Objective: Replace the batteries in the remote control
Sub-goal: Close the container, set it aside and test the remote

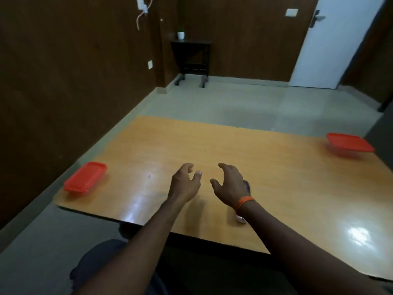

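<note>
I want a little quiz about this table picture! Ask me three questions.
1. True or false: both hands are holding something.
2. How many red-lidded containers are on the table? A) one B) two C) three
3. Which wrist wears the orange band?

Key:
1. False. The left hand and right hand hover open and empty.
2. B, the left container and the right container.
3. The right wrist.

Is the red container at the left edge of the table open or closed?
Closed. The red container has its red lid sitting flat on top, covering the clear base completely.
</note>
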